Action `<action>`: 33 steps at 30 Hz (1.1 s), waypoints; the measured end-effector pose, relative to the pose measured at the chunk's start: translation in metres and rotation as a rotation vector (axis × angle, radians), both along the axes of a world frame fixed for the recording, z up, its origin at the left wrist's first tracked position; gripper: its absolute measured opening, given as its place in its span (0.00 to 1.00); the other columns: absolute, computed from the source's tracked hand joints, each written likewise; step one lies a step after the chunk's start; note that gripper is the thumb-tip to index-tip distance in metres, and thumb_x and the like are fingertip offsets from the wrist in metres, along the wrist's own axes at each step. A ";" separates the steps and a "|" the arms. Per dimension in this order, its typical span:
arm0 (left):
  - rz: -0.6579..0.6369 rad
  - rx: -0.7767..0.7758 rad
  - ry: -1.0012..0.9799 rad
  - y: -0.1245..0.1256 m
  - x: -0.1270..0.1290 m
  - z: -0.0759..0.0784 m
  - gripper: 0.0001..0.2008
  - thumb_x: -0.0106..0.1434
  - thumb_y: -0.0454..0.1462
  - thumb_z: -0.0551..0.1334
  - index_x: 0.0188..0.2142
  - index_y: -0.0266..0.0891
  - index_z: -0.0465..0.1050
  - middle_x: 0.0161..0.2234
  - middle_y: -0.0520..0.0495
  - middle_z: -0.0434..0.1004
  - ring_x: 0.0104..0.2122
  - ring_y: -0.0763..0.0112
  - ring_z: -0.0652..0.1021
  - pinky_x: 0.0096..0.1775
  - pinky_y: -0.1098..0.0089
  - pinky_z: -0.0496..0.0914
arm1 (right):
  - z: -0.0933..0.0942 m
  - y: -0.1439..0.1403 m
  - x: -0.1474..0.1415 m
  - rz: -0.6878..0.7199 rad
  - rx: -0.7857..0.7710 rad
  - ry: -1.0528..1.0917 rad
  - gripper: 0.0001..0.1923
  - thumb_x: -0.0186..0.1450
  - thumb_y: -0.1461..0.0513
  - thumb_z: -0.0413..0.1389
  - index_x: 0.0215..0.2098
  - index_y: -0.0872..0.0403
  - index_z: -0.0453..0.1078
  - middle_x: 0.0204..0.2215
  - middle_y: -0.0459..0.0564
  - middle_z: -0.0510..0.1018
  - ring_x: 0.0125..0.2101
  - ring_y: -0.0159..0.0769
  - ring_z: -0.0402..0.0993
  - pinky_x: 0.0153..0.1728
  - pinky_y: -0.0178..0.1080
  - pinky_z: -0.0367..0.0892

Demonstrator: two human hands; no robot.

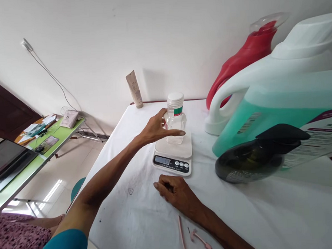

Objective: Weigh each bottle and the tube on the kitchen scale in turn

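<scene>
Bottle [176,120], transparent, rounded, flat scale [174,151]

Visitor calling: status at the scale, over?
Left hand around clear jar, upright over scale. Right hand loosely curled nearby. Black bottle apart, off right.

Passable along the table [203,152] strip between scale [171,151] and dark bottle [247,163], and from above or the right to the jar [176,121]. Blocked on the jar's left by the left hand [159,129] and forearm [113,172], before the scale by the right hand [178,192], farther right by the green-filled jug [255,121] and red bottle [243,57].
</scene>
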State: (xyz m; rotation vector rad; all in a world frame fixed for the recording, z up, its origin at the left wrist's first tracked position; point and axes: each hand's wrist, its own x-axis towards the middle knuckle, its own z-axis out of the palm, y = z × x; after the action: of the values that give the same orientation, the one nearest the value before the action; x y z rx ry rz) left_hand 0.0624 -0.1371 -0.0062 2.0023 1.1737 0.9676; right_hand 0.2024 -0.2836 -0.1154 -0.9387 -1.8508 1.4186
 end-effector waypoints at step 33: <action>0.428 -0.145 -0.344 0.011 -0.037 -0.109 0.26 0.70 0.59 0.57 0.33 0.39 0.74 0.25 0.52 0.71 0.22 0.75 0.71 0.30 0.69 0.66 | 0.002 0.000 0.003 0.012 0.042 -0.078 0.22 0.74 0.52 0.49 0.24 0.49 0.57 0.20 0.42 0.65 0.22 0.32 0.60 0.26 0.38 0.55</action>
State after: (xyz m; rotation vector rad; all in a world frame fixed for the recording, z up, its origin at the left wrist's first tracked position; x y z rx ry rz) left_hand 0.0256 -0.1259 -0.1152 1.4238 1.4511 1.3310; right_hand 0.2053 -0.2833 -0.1130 -0.9760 -1.9384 1.3630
